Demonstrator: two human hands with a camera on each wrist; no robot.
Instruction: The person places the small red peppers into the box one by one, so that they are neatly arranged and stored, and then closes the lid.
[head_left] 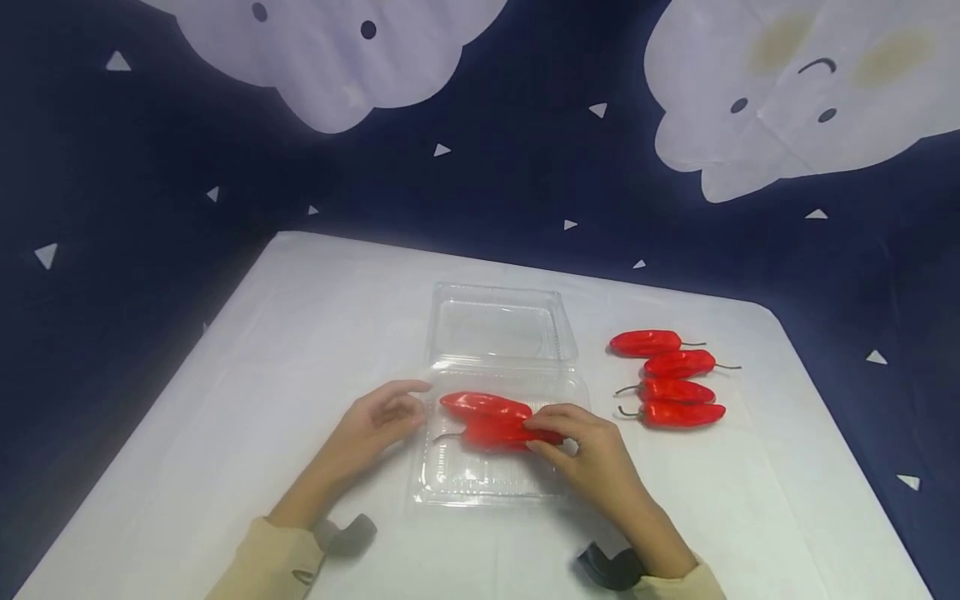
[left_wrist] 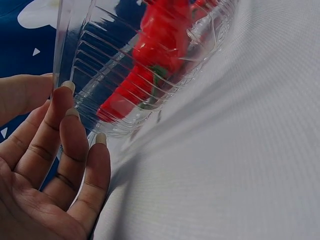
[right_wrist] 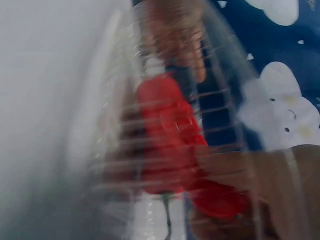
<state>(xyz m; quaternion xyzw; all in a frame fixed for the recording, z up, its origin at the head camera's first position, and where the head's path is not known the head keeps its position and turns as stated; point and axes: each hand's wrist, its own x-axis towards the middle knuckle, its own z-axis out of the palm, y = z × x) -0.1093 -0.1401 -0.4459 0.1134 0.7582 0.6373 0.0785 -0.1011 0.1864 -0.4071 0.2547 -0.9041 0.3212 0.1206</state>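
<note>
In the clear container's base (head_left: 453, 483), toward its middle, lies a red pepper (head_left: 491, 435) with its stem pointing left; a second red pepper (head_left: 480, 406) lies against its far side. The right hand (head_left: 588, 440) holds the first pepper near its right end, thumb on the near side and fingers on the far side, the gap between them only as wide as the pepper. The left hand (head_left: 378, 421) is at the left rim, fingers bent and its thumb a little apart from the index finger; the left wrist view shows fingertips (left_wrist: 101, 139) at the clear wall, but whether they pinch it I cannot tell. The right wrist view is blurred.

A strip of ribbed floor shows between the peppers and the near edge. The lid (head_left: 491, 327) lies open beyond the base. White cloth (head_left: 352, 317) stretches left of the container and, on the right, separates it from four red peppers (head_left: 678, 392) set one behind another, the far two with stems right, the near two with stems left. Past the table's far edge hangs a navy backdrop (head_left: 495, 187).
</note>
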